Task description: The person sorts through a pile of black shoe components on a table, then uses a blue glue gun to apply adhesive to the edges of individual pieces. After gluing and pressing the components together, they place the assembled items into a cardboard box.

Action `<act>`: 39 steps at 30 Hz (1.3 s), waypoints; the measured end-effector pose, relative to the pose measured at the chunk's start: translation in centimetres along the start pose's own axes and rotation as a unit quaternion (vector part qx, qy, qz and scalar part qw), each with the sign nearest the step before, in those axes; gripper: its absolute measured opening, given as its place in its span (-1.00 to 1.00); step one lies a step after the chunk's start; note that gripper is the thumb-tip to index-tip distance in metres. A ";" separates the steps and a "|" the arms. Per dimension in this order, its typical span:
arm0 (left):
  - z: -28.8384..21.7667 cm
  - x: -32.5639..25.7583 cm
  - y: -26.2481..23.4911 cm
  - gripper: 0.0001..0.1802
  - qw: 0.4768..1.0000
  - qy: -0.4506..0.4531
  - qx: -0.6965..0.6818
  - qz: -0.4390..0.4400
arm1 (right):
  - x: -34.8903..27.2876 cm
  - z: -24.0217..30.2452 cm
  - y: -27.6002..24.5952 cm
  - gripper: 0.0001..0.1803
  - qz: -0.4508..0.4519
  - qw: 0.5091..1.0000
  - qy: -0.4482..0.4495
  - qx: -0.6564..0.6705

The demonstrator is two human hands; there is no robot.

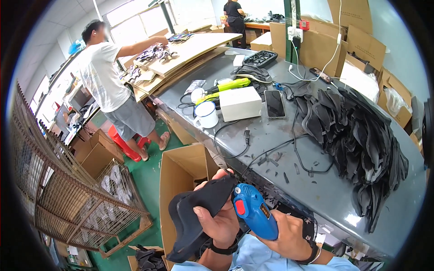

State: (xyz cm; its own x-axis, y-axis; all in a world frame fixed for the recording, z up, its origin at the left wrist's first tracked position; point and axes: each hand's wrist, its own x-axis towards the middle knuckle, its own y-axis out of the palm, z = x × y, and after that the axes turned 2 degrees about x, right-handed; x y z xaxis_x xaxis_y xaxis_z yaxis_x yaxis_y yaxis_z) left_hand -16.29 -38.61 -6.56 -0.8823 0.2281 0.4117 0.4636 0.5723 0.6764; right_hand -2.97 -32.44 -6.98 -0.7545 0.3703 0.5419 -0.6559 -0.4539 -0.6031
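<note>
My left hand (222,224) grips a curved black fabric-like piece (187,216), its thumb pressed on the near face and fingertips showing behind the upper edge. My right hand (288,235) is wrapped round a blue handheld power cutter (257,211) with a red button. The cutter's head meets the right tip of the black piece; I cannot tell whether the blade is in the material. Below the black piece stands an open cardboard box (177,168). Beyond my right hand, a large pile of similar black pieces (357,131) covers the right of the grey table (312,207).
Dark scraps (285,177) and a cable (316,171) lie on the table. Farther back are a white box (240,104), a phone (275,104), an enamel mug (206,114) and a yellow-green tool (228,86). A wire rack (74,198) stands left; a person (108,72) works beyond.
</note>
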 end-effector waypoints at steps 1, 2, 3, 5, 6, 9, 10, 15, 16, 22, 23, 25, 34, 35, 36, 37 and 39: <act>-0.5 0.1 0.0 -0.26 0.999 -0.034 0.002 0.006 | 0.0 0.0 -0.1 -0.33 0.001 1.000 0.003 -0.010; -1.1 0.3 0.0 -0.30 0.998 -0.067 0.004 0.013 | 0.0 0.0 -0.1 -0.33 0.001 1.000 0.003 -0.010; -1.6 0.5 0.0 -0.30 0.998 -0.067 0.005 0.012 | -0.2 0.0 -0.2 -0.34 0.008 1.000 0.011 -0.014; -2.6 1.0 -0.1 -0.39 0.992 -0.127 -0.008 0.007 | -0.4 -0.1 -0.3 -0.35 0.016 1.000 0.019 -0.017; -3.1 1.5 -0.3 -0.39 0.992 -0.128 -0.008 0.007 | -0.6 -0.1 -0.3 -0.36 0.023 0.999 0.021 -0.043; -4.4 2.4 -0.6 -0.50 0.979 -0.185 0.081 0.024 | -1.2 -0.7 0.1 -0.36 0.022 0.997 0.014 -0.070; -4.6 2.6 -0.8 -0.50 0.979 -0.185 0.082 0.024 | -1.3 -0.8 0.2 -0.35 0.012 0.997 0.006 -0.072; -5.1 3.1 0.1 -0.57 0.969 -0.210 0.125 0.041 | -1.3 -0.8 -0.2 -0.35 0.018 0.997 0.002 -0.073; -5.1 3.0 -0.1 -0.57 0.969 -0.209 0.126 0.039 | -1.3 -0.9 -0.2 -0.35 0.022 0.997 -0.006 -0.069; -4.2 2.4 -1.7 -0.62 0.974 -0.075 0.196 0.088 | -1.3 -1.3 0.0 -0.34 0.014 1.000 0.012 -0.006; -4.5 2.5 -1.3 -0.61 0.976 -0.087 0.185 0.071 | -1.5 -1.5 -0.1 -0.34 0.016 1.000 0.012 -0.005; -4.4 2.6 -0.8 -0.58 0.978 -0.100 0.173 0.056 | -1.8 -1.9 -0.3 -0.33 0.050 0.998 0.025 -0.003; -3.1 1.8 0.0 -0.64 0.977 -0.107 0.184 0.007 | -0.7 -1.5 -0.4 -0.40 0.033 0.997 0.036 0.064; -3.1 1.9 0.0 -0.63 0.975 -0.122 0.184 0.011 | -0.7 -1.5 -0.5 -0.40 0.033 0.997 0.037 0.064; -3.2 1.9 0.0 -0.62 0.973 -0.138 0.183 0.015 | -0.7 -1.6 -0.5 -0.40 0.035 0.996 0.038 0.070; -3.3 2.0 -0.1 -0.62 0.973 -0.138 0.184 0.014 | -0.7 -1.6 -0.5 -0.40 0.036 0.996 0.039 0.076; -3.6 2.3 -0.5 -0.71 0.965 -0.182 0.181 0.056 | -0.9 -1.8 -0.4 -0.40 0.037 0.996 0.039 0.072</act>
State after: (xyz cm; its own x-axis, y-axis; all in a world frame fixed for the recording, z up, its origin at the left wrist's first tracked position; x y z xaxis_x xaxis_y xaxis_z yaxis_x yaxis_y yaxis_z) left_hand -18.26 -41.16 -3.74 -0.8293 0.5281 0.1827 0.5564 0.7506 0.3564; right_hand -2.07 -31.14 -8.22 -0.8034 0.3911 0.4489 -0.5931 -0.5914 -0.5463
